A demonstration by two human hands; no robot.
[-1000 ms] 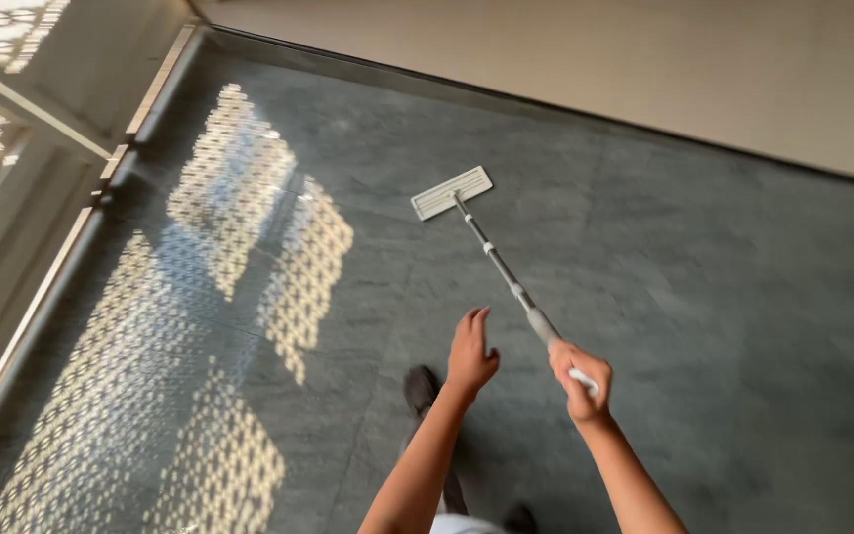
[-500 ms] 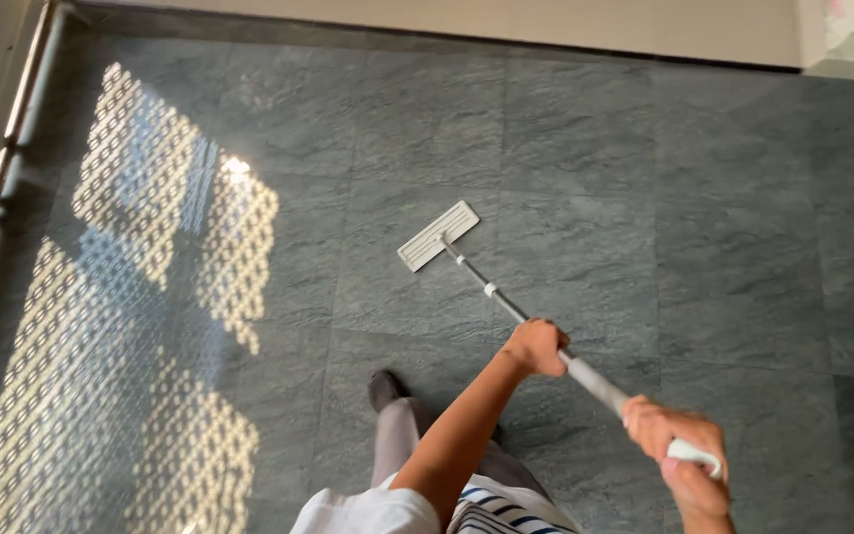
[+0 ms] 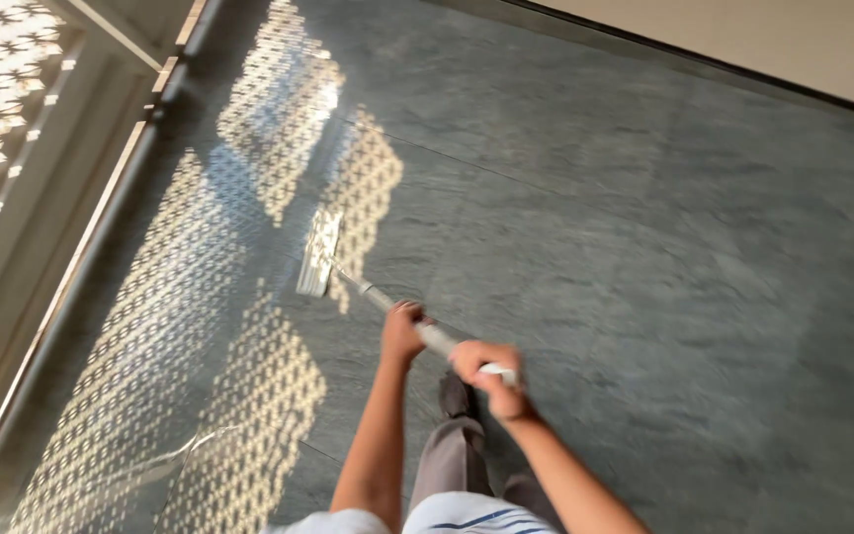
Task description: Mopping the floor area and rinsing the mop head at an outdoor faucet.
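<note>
I see the mop head (image 3: 320,252) has swung left into the sunlit floor (image 3: 644,247); left hand (image 3: 402,331) and right hand (image 3: 481,368) both stay wrapped around the handle (image 3: 437,339), so the stroke reaches fresh tiles.

Bare forearms, grey trousers (image 3: 452,445), white blue-striped top (image 3: 467,514), dark shoe (image 3: 455,391).

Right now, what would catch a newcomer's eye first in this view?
The patterned sunlight stands out first, a bright lattice of patches across the left of the dark grey tiled floor. Next comes the flat white mop head, lying at the edge of that light. Its handle runs back to the left hand and right hand, both closed on it at lower centre.
</note>
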